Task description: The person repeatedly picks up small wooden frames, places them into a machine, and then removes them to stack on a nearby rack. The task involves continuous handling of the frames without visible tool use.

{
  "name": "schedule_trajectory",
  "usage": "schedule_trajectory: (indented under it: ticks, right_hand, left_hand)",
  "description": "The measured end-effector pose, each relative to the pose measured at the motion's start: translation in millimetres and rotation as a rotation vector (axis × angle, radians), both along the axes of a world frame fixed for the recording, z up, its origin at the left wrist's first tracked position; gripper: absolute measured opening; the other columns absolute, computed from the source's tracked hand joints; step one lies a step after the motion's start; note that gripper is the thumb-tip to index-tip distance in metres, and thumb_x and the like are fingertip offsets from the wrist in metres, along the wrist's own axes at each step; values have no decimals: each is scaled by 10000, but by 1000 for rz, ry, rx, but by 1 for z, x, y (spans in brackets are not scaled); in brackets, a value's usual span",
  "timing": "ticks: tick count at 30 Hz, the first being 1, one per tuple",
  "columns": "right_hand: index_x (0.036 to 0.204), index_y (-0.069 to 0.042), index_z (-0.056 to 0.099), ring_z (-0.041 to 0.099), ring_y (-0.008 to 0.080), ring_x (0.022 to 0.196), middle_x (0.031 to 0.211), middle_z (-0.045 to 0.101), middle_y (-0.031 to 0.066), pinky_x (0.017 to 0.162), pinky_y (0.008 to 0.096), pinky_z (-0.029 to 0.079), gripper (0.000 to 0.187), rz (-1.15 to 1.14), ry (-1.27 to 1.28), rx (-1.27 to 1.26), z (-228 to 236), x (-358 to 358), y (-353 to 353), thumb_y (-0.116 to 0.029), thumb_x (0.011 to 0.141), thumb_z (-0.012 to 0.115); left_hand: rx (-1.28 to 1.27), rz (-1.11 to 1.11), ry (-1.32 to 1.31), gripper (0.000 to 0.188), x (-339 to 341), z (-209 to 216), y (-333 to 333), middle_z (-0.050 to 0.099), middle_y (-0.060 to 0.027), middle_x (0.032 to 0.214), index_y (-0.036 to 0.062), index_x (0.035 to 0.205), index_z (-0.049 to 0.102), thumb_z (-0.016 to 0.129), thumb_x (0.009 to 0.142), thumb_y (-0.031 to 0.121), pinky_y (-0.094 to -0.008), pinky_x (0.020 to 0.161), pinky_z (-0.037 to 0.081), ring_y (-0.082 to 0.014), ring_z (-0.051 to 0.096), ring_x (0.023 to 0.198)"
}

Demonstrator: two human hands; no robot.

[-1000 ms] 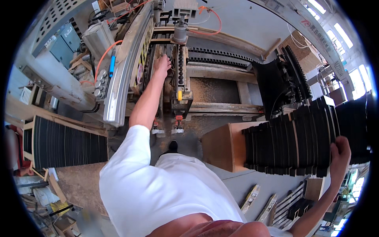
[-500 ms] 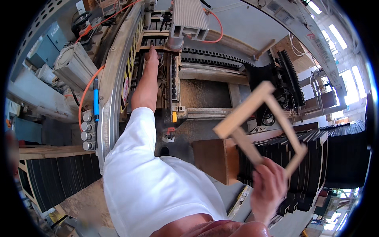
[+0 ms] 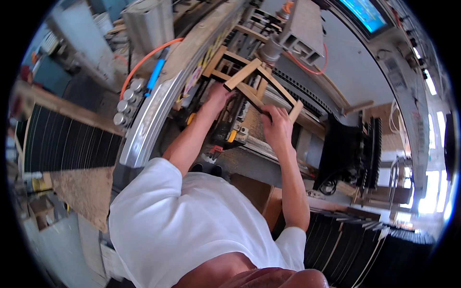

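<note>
Two light wooden rectangular frames with dark edges overlap above the machine bed. My right hand (image 3: 277, 126) is closed on the near bar of the right-hand wooden frame (image 3: 242, 75), which lies tilted across the other. Beneath its left end is the second wooden frame (image 3: 213, 62), with my left hand (image 3: 220, 95) at its near side. The left fingers are curled under that frame's bar, and their tips are partly hidden. Close above both frames stands the machine's grey cylindrical head (image 3: 270, 50).
A metal rail (image 3: 156, 105) runs along the left, with a blue pen-like tool (image 3: 155, 77) and an orange hose (image 3: 139, 65). Black slatted stacks (image 3: 72, 139) stand at left and lower right. A control panel with a lit screen (image 3: 363, 13) is at upper right.
My right hand has carried its frame from the lower right up over the machine bed. The second frame now shows near my left hand, tilted. The view has turned.
</note>
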State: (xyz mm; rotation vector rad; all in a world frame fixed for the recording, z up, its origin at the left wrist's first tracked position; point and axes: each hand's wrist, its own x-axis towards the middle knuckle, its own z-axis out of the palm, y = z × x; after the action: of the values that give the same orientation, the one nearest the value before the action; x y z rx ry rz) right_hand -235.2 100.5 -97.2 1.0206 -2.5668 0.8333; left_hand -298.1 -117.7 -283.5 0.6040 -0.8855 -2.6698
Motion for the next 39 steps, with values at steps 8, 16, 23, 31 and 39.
schedule_trajectory:
  ticks: [8, 16, 23, 31, 39]
  right_hand:
    - [965, -83, 600, 606, 338, 900, 879, 657, 120, 790, 436, 477, 259, 297, 21, 49, -75, -59, -56, -85, 737, 720]
    - [979, -78, 559, 619, 351, 857, 858, 665, 141, 772, 451, 474, 283, 282, -11, 38, -90, -84, -62, -72, 730, 694]
    - [999, -56, 565, 606, 372, 892, 890, 668, 168, 798, 477, 455, 291, 186, 14, 92, -104, -125, -91, -78, 736, 687]
    - [940, -69, 565, 594, 344, 943, 872, 672, 155, 826, 453, 424, 234, 155, 294, 367, -98, -157, -122, -79, 733, 675]
    - [1009, -93, 604, 591, 258, 1008, 857, 705, 95, 871, 386, 364, 206, 38, 471, 808, -83, -196, -157, -114, 805, 615]
  left_hand:
    - [123, -164, 232, 209, 79, 15, 6, 638, -91, 1075, 57, 1105, 579, 576, 900, 94, -397, 938, 478, -216, 609, 1008]
    - [44, 123, 26, 314, 110, 10, 28, 604, -95, 1144, 31, 1210, 532, 574, 966, 225, -417, 914, 494, -239, 587, 1068]
    - [14, 120, -2, 343, 269, 39, 34, 586, -101, 1098, 20, 1236, 527, 578, 960, 217, -424, 969, 479, -258, 585, 1067]
    - [-126, 102, -129, 313, 379, 42, 20, 580, -94, 1043, 4, 1234, 513, 517, 989, 198, -419, 948, 494, -261, 598, 1019]
    - [-96, 265, -191, 300, 433, 20, -2, 600, -89, 1000, 4, 1196, 517, 540, 982, 213, -383, 892, 507, -240, 619, 963]
